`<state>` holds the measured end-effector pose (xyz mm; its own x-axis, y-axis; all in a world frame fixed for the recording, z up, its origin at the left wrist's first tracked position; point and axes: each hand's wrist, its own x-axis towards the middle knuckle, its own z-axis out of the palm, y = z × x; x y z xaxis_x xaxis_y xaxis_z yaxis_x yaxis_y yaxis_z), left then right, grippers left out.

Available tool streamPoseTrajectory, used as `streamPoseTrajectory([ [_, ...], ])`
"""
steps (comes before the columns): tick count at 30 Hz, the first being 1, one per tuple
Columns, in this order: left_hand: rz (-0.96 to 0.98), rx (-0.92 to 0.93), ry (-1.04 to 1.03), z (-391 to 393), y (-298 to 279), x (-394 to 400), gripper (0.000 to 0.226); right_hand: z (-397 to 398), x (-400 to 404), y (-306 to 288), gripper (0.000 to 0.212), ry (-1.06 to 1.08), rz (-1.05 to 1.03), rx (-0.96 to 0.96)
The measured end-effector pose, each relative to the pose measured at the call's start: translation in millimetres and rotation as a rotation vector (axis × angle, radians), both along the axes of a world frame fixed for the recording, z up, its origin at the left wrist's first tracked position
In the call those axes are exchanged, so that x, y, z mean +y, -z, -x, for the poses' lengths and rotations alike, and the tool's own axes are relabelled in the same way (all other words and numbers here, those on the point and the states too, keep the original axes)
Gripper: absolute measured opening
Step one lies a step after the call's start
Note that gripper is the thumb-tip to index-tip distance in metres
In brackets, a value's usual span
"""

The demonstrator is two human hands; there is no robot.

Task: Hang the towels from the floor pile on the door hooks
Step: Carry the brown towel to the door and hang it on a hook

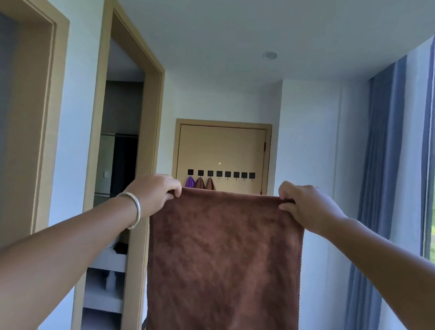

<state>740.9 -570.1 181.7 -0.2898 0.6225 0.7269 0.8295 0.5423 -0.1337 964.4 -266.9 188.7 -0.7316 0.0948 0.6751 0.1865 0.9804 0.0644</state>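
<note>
My left hand [155,192] and right hand [303,204] pinching brown towel [225,263] top corners, towel spread before the door [221,149], covering hooks' [227,174] hung towels [200,183]

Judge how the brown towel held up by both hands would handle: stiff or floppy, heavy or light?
Probably floppy: the brown towel hangs straight down from the corners that the left hand and right hand pinch. Likely light, since fingertip pinches alone carry it. Its fuzzy nap suggests little slipping.

Both forearms are bare, no sleeves showing; a plain silver bangle [133,209] circles the left wrist.
</note>
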Motion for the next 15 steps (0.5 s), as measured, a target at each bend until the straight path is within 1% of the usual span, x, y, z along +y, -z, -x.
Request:
streamPoseTrajectory([
  [4, 0.050, -0.036, 0.021, 41, -2, 41, 0.017, 53, 54, 1, 0.013, -0.025, -0.006, -0.062],
  [6, 0.097, -0.020, 0.042, 61, 0, 62, 0.018, 79, 79, 3, 0.012, -0.045, -0.001, -0.095],
  [10, 0.216, 0.041, 0.016, 106, 10, 101, 0.025, 130, 121, 9, 0.013, -0.067, -0.009, -0.116],
  [12, 0.244, 0.035, 0.000, 128, 13, 118, 0.029, 153, 139, 13, 0.013, -0.081, -0.013, -0.131],
  [15, 0.267, 0.011, -0.012, 169, 19, 144, 0.028, 193, 162, 20, 0.022, -0.117, -0.103, -0.124],
])
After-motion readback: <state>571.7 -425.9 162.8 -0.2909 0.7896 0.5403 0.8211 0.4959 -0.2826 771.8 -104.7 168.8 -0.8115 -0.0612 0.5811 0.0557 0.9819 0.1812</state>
